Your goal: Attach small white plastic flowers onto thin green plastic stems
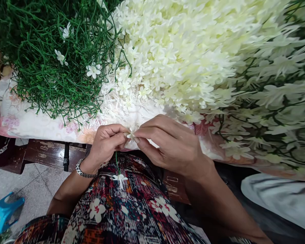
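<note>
My left hand (108, 144) is closed, with thumb and forefinger pinching an artificial flower stem. From below that hand a green stem (117, 162) hangs down and ends in a white flower head (119, 179). At the fingertips, between the two hands, is a small white flower (131, 135). My right hand (171, 144) pinches this flower's petals from the other side. Just beyond the hands lie a big heap of cream-white flower heads (173, 61) and thin white pieces (109, 101).
Tangled green stems (53, 67) are piled at the far left, a few bearing white flowers. Finished-looking white flowers on green stems (274, 101) lie at the right. A floral cloth (40, 122) covers the work surface. A blue plastic stool (5, 213) stands on the floor.
</note>
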A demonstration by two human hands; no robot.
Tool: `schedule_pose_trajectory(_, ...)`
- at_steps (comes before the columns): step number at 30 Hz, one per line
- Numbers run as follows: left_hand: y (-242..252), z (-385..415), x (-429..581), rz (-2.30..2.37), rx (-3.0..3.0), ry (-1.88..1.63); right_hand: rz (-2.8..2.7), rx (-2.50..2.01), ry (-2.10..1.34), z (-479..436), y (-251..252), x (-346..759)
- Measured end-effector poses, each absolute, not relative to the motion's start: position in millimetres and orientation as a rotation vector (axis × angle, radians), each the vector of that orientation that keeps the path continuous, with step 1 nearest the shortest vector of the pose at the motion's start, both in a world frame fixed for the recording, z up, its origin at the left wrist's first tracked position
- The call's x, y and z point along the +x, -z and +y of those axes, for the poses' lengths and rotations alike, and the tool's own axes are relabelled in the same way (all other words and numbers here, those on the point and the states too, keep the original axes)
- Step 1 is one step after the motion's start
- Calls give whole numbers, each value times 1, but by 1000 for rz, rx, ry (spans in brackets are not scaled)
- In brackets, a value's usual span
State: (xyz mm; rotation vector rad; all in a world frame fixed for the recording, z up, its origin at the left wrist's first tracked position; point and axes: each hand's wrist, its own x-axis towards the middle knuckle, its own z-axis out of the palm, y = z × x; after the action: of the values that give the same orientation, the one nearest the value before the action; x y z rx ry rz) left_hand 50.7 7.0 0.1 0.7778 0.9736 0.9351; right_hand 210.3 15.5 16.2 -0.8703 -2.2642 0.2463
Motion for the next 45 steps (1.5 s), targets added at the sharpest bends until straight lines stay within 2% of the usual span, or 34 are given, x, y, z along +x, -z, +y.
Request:
schedule_pose_trajectory(10,-3,10,54,954,833,-903,-2422,-841,-140,20,-14,214)
schedule_pose_trajectory(18,-1,8,58,1006,883,-920,-2327,-855,-250,25,-5,208)
schedule_pose_trajectory(45,9,5,57,1047,945,-952,-2284,-841,-254,25,4,204)
